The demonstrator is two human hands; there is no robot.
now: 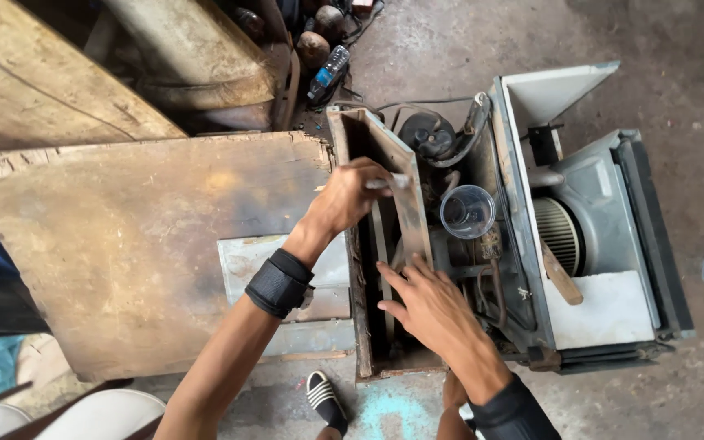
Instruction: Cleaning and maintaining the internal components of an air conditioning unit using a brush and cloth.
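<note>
At centre frame, a thin tool point(391, 181) was pinched in the left hand point(350, 195) against the rusted metal panel point(401, 191) of an opened air-conditioner unit point(580, 236). The right hand point(427, 300), fingers spread, was pressed flat on the panel's lower end, seemingly to steady it.

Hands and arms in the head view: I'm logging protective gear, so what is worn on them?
Both hands are bare, no gloves. The left hand has a wide black band wrapped round the wrist. The right hand has a dark sleeve cuff at the forearm.

Soft even daylight, faint shadows, sharp focus, wide-angle edge distortion.
</note>
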